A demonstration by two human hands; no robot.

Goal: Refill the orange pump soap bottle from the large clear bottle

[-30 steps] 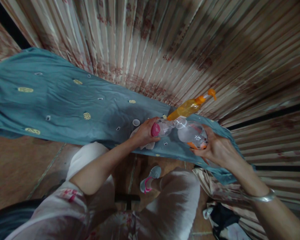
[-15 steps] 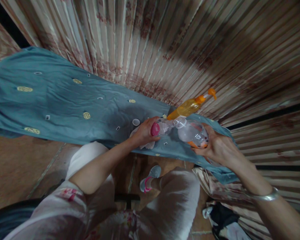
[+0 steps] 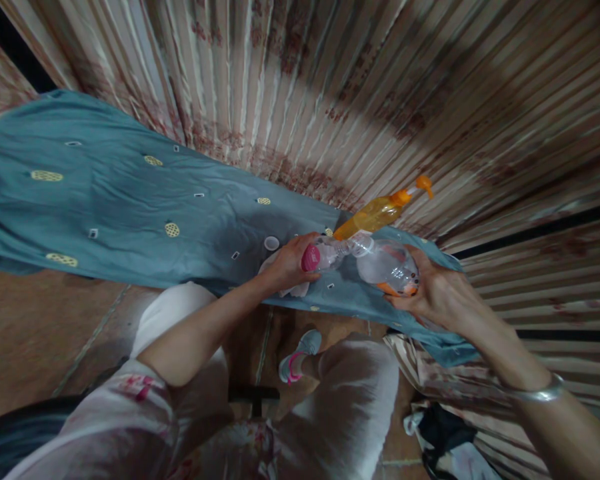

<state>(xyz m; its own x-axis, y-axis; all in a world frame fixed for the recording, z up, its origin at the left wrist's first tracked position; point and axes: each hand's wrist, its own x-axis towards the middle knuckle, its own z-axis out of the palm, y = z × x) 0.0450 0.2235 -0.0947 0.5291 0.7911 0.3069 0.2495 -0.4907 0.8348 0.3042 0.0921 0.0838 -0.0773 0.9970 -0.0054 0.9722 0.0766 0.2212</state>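
Observation:
My left hand (image 3: 290,263) is closed around a small clear bottle (image 3: 331,253) with a round pink end (image 3: 311,258) facing me. My right hand (image 3: 430,290) grips a larger clear plastic bottle (image 3: 380,263) by its far right end; it has orange at its lower side. Both bottles lie nearly level, and their narrow ends meet between my hands. Whether liquid passes between them I cannot tell. Just behind them stands a pump bottle (image 3: 373,217) of yellow-orange liquid with an orange pump head. A white round cap (image 3: 271,243) lies left of my left hand.
A teal cloth with pineapple prints (image 3: 130,200) covers the long narrow table. White crumpled cloth or tissue (image 3: 297,289) lies under my left wrist. A pleated curtain (image 3: 280,87) hangs right behind the table. Dark and white items (image 3: 447,433) lie on the floor at lower right.
The larger bottle and my right hand have shifted very slightly to the right. My left hand keeps its hold, almost still.

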